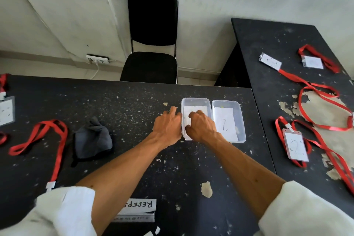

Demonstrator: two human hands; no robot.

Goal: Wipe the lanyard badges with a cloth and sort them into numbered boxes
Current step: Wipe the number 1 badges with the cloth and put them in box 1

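Note:
Two clear plastic boxes stand side by side mid-table. The left box (195, 100) holds a white paper sheet (186, 114). The right box (241, 120) holds a sheet marked "2" (225, 123). My right hand (201, 126) is inside the left box, with fingers and thumb curled down on its sheet. My left hand (167, 128) lies with fingers stretched along that box's outer left wall. A dark grey cloth (93, 140) lies crumpled to the left. On the side table, a badge marked "2" (296, 145) lies on its red lanyard.
Two more badges (271, 61) (313, 62) with red straps lie further back on the side table (268, 30). A red lanyard (47, 136) and another badge (6, 111) lie at the left. A "RESEPS" sign (138, 206) lies near me. A black chair (151, 44) stands behind the table.

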